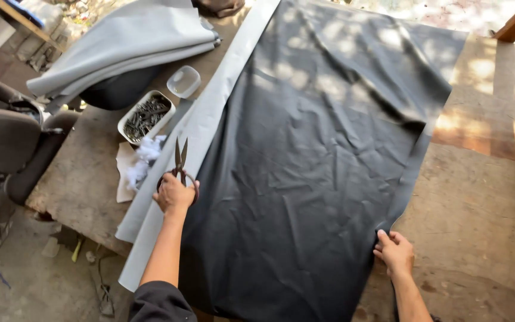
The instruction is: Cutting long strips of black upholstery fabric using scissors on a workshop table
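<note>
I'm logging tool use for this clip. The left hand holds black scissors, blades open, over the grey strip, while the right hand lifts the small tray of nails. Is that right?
Not quite. The head view shows the right hand pressing the near right edge of the wrinkled dark fabric sheet, not lifting the white tray of dark nails, which sits untouched on the wooden table. The left hand does hold the black scissors, blades open, over the grey strip.

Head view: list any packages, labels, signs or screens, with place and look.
No labels, signs or screens show.
Tray: white, rectangular, open, full of dark nails, left of the black sheet.
Lid: clear, rounded, just above the tray.
</note>
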